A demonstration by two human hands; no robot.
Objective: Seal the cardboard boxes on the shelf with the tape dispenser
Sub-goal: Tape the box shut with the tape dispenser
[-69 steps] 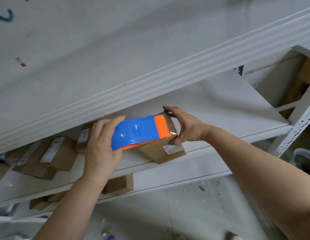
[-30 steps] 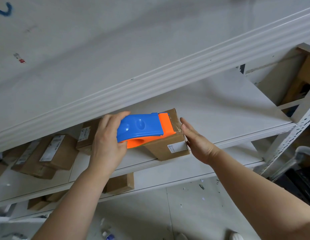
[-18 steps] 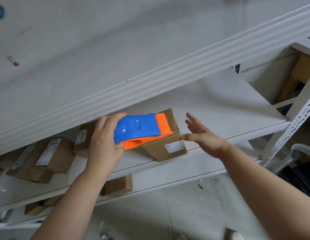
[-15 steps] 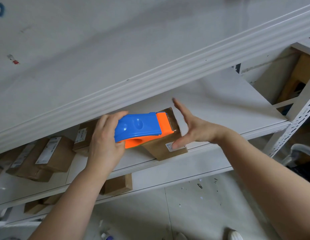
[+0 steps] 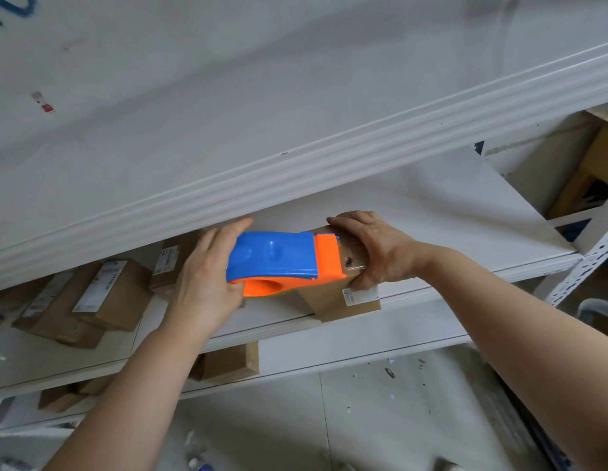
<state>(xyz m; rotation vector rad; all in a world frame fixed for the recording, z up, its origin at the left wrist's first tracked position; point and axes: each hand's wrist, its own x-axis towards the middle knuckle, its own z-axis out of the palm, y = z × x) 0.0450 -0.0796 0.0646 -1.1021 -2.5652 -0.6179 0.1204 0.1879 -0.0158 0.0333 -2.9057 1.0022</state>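
A blue and orange tape dispenser [image 5: 278,260] lies on top of a small cardboard box [image 5: 333,300] at the front edge of the middle white shelf [image 5: 465,212]. My left hand [image 5: 204,280] grips the dispenser's blue rear end. My right hand [image 5: 374,249] holds the box's right end, fingers over the top and thumb on the front face near a white label [image 5: 360,294]. Clear tape shows on the box top beside the orange nose.
Several more cardboard boxes [image 5: 102,294] with white labels lie at the left of the same shelf. Another box [image 5: 227,363] sits on the shelf below. The upper shelf's ribbed edge [image 5: 295,158] overhangs closely. A perforated upright [image 5: 581,266] stands at the right.
My right hand left the box, opened beside it, then came back and took hold of its right end. The dispenser stayed on the box top in my left hand.
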